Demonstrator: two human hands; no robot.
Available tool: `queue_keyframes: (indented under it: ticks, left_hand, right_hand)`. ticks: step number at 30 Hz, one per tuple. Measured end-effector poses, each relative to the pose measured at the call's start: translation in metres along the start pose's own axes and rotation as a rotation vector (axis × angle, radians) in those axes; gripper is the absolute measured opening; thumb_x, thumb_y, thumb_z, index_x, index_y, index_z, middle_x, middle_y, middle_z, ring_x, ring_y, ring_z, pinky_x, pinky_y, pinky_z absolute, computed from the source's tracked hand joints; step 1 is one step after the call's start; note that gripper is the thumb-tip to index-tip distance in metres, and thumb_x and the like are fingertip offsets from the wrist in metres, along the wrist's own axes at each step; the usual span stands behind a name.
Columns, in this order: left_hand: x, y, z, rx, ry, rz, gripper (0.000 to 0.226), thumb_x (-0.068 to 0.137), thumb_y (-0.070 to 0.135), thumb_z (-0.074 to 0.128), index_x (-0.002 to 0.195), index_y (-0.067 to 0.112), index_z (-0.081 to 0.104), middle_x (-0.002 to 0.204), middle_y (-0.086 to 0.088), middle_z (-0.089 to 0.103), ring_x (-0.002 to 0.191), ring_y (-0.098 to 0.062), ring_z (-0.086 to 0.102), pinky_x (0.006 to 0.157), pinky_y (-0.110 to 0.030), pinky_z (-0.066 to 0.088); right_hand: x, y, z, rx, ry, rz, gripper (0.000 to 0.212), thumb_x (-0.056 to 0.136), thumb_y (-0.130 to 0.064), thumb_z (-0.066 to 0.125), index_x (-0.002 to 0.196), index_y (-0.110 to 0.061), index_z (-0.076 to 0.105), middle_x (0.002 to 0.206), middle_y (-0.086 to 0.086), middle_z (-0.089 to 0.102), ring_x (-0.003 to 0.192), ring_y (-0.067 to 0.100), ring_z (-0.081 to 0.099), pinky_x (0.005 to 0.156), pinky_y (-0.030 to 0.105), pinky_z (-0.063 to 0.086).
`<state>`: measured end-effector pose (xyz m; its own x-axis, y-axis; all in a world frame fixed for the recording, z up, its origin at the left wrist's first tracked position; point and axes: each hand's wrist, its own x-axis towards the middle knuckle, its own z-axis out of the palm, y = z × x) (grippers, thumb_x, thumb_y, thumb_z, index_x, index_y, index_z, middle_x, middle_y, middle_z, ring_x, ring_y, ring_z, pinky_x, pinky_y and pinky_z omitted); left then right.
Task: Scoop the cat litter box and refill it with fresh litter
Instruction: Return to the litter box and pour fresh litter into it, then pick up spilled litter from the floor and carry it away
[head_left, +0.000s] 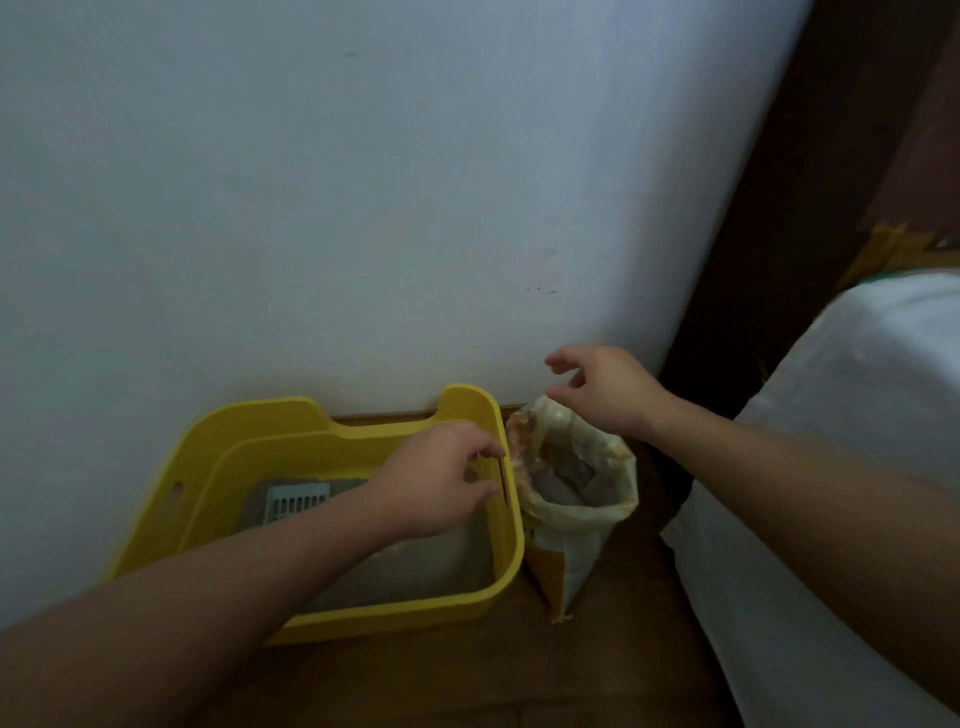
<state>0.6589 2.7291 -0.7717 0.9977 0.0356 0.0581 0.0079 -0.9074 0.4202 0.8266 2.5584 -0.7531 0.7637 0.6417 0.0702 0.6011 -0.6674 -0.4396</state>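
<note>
A yellow litter box (291, 426) stands on the floor against the wall, with grey litter (415, 566) inside. A pale slotted scoop (296, 501) lies on the litter at the back. Just right of the box stands an open litter bag (576, 525), its mouth rolled open on grey litter. My left hand (441, 475) hovers over the box's right side, fingers spread near the bag's left edge, holding nothing. My right hand (602, 389) hangs above the bag's far rim with curled, parted fingers, empty.
A white wall (363, 208) rises directly behind the box. A white mattress or bed edge (857, 415) fills the right side, close to the bag. Dark wooden furniture (810, 156) stands at the upper right. The floor (467, 680) is brown wood.
</note>
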Motion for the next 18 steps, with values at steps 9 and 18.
queue_keyframes:
  ticks: [9,18]
  left_hand:
    - [-0.029,-0.026,-0.032,0.086,0.078,-0.122,0.036,0.088,0.04,0.065,0.121,0.025,0.064,0.118,0.006,0.066,0.106,-0.013,0.061,0.09,-0.031,0.05]
    - [-0.072,-0.058,-0.056,0.126,0.14,-0.25,0.032,0.09,0.041,0.062,0.118,0.024,0.064,0.115,0.006,0.067,0.103,-0.014,0.062,0.086,-0.03,0.049]
  right_hand:
    - [-0.003,-0.048,0.004,0.039,-0.005,-0.1,0.044,0.094,-0.037,0.06,0.135,-0.025,0.054,0.129,-0.006,0.062,0.102,0.013,0.063,0.089,0.033,0.052]
    - [-0.004,-0.108,0.036,0.102,-0.059,-0.237,0.044,0.093,-0.036,0.061,0.133,-0.019,0.057,0.129,-0.002,0.063,0.105,0.014,0.063,0.091,0.028,0.047]
